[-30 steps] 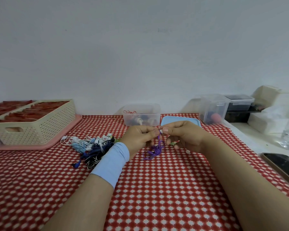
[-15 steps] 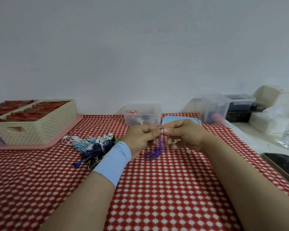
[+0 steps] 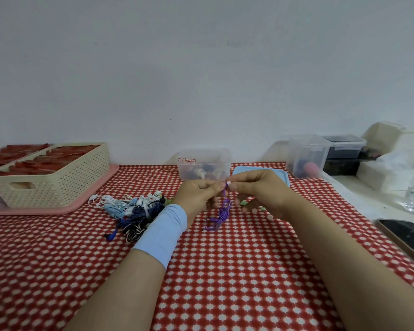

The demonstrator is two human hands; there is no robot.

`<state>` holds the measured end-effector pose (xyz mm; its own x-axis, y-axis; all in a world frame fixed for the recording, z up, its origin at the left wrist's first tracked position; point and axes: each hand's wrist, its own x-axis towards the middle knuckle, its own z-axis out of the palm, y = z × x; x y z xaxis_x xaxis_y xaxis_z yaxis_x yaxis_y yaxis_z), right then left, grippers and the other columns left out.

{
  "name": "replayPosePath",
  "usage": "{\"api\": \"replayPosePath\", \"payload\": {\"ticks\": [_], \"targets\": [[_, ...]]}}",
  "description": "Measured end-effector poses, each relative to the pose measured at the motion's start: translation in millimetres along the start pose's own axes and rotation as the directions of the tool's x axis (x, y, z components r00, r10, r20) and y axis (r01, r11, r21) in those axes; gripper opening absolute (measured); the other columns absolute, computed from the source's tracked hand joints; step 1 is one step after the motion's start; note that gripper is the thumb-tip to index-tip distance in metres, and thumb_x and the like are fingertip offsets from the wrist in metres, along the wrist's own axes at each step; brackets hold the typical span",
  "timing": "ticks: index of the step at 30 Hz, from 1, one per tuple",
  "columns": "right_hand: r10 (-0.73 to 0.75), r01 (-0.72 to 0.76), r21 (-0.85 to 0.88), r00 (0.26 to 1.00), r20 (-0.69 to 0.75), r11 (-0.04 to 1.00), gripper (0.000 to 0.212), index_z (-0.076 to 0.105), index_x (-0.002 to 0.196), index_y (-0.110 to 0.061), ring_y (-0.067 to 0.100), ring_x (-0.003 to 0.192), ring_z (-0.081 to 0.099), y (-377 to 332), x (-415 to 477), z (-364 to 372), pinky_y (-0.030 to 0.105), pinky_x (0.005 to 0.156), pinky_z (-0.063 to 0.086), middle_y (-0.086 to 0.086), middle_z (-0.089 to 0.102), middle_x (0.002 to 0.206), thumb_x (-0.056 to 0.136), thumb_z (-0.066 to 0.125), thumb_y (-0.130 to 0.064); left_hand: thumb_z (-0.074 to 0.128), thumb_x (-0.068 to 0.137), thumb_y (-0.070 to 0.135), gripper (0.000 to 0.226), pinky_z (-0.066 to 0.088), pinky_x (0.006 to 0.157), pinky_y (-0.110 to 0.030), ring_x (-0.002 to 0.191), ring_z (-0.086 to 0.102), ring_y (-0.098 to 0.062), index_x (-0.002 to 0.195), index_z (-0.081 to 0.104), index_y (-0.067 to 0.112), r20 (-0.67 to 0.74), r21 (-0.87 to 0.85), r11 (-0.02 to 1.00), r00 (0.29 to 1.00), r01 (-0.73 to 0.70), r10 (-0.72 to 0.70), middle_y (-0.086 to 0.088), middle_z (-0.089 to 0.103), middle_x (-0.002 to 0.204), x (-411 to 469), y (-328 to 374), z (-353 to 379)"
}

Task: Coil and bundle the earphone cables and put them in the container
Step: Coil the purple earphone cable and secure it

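A purple earphone cable (image 3: 222, 214) hangs in a tangled bunch from my fingertips, its lower loops touching the red checked cloth. My left hand (image 3: 198, 195) and my right hand (image 3: 258, 192) both pinch its top end, fingertips nearly meeting. A clear plastic container (image 3: 204, 164) with coiled earphones inside stands just behind the hands. Its light blue lid (image 3: 282, 174) lies flat to its right, partly hidden by my right hand. A pile of white, blue and dark earphone cables (image 3: 129, 209) lies left of my left wrist.
A cream perforated basket (image 3: 53, 180) on a pink tray (image 3: 58, 209) stands at the left. Clear storage boxes (image 3: 307, 156) and white boxes sit at the back right. A dark phone (image 3: 406, 235) lies at the right edge. Small green pieces (image 3: 245, 203) lie under my right hand.
The hands have stayed in place, still pinching the cable top. The hanging purple bunch has shifted slightly and sits a little lower on the cloth.
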<state>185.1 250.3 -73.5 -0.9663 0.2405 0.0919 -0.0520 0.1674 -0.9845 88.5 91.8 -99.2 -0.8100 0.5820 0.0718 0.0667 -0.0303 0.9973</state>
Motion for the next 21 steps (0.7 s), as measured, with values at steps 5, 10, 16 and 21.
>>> {"api": "replayPosePath", "payload": {"ticks": [5,10,16,21], "targets": [[-0.064,0.062,-0.103,0.998,-0.017,0.993,0.014,0.080,0.100,-0.009,0.017,0.064,0.064,0.8,-0.6,-1.0,0.025,0.051,0.053,0.013,0.077,0.086,0.087,0.075,-0.008,0.069,0.091,0.021,0.016,0.055,0.068,-0.026,0.072,0.056,-0.018,0.092,0.078,0.008,0.032,0.003,1.000,0.999,0.030,-0.030,-0.010,0.074,0.090,-0.1,0.8,-0.7],[-0.054,0.054,-0.125,0.999,0.003,0.991,0.014,0.080,0.100,-0.012,0.016,0.063,0.064,-1.3,-0.9,-1.8,0.026,0.053,0.054,0.010,0.077,0.085,0.088,0.074,-0.010,0.067,0.092,0.021,0.017,0.056,0.068,-0.026,0.080,0.057,-0.022,0.095,0.078,0.008,0.050,0.005,0.999,0.998,0.034,-0.034,-0.019,0.072,0.093,-0.7,0.7,-2.5],[0.025,-0.023,-0.042,0.998,0.056,0.999,0.015,0.080,0.100,-0.008,0.020,0.069,0.064,1.4,-0.7,-6.0,0.030,0.055,0.054,0.014,0.077,0.094,0.091,0.071,-0.016,0.063,0.095,0.018,0.021,0.053,0.064,-0.021,0.086,0.057,-0.024,0.106,0.074,0.003,0.144,-0.022,0.998,0.988,0.053,-0.050,-0.008,0.073,0.091,-1.7,1.5,-6.6],[0.062,-0.064,0.018,0.993,0.101,0.998,0.031,0.079,0.099,-0.006,0.018,0.069,0.065,2.7,0.1,-6.3,0.029,0.054,0.054,0.014,0.076,0.091,0.075,0.076,-0.027,0.063,0.093,0.016,0.019,0.053,0.063,-0.020,0.090,0.056,-0.027,0.104,0.074,0.006,0.186,-0.049,0.997,0.981,0.062,-0.052,-0.009,0.072,0.091,-2.8,2.0,-7.5]]}}
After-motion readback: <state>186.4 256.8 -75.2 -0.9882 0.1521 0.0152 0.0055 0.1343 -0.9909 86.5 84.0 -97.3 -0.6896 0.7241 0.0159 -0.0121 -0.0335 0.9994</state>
